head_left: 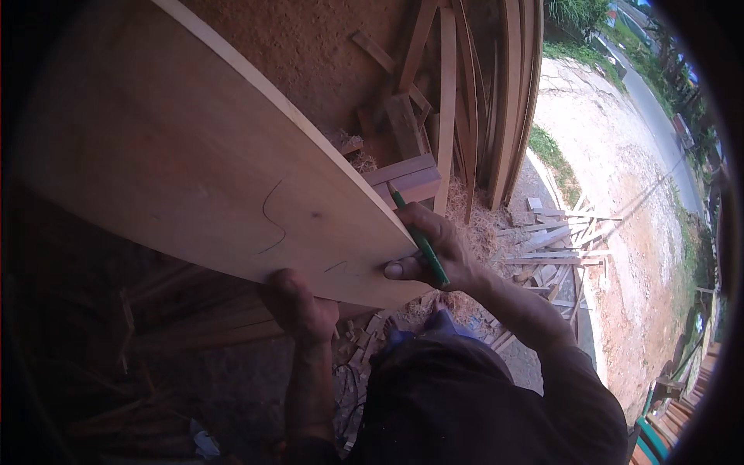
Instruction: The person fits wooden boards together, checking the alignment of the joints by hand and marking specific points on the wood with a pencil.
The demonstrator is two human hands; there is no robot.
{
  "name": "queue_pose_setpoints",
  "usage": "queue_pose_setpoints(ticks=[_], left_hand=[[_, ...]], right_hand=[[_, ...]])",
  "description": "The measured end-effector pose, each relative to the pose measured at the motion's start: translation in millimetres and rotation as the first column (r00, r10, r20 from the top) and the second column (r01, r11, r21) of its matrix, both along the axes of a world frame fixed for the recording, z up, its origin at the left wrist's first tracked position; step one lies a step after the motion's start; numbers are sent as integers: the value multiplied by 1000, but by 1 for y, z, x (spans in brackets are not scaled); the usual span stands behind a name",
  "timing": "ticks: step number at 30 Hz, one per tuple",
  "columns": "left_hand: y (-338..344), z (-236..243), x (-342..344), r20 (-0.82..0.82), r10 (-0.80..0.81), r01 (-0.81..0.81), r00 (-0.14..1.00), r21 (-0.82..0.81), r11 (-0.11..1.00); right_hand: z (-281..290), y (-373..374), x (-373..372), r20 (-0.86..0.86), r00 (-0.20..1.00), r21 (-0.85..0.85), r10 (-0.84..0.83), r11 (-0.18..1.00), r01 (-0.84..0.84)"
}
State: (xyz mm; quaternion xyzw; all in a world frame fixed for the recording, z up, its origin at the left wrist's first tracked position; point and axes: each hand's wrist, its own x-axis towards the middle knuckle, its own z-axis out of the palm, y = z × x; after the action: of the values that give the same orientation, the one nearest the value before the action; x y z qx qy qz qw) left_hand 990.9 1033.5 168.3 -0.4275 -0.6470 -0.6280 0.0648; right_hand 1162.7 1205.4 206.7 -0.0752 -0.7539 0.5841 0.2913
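A wide pale wooden plank (178,147) slants across the view from upper left to lower centre, with a curved pencil line (271,221) drawn on its face. My left hand (294,306) grips the plank's near bottom edge from below. My right hand (430,252) holds the plank's right corner, thumb pressed on the face, with a green pencil (418,240) clamped between its fingers and pointing up and away.
Long wood strips (480,93) lean behind the plank, with offcuts and sawdust (473,225) on the ground. More planks (194,318) lie in shadow below left. Scattered scrap pieces (554,240) lie right, beside bare dirt ground (620,178).
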Motion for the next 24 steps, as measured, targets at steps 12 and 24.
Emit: queue_pose_setpoints(ticks=[12, 24], left_hand=[[9, 12, -17, -447, -125, 122, 886, -35, 992], [72, 55, -32, 442, -301, 293, 845, 89, 952]], right_hand=[[-49, -17, -1, -190, 978, -41, -87, 996, 80], [10, -7, 1, 229, 973, -456, -6, 883, 113]])
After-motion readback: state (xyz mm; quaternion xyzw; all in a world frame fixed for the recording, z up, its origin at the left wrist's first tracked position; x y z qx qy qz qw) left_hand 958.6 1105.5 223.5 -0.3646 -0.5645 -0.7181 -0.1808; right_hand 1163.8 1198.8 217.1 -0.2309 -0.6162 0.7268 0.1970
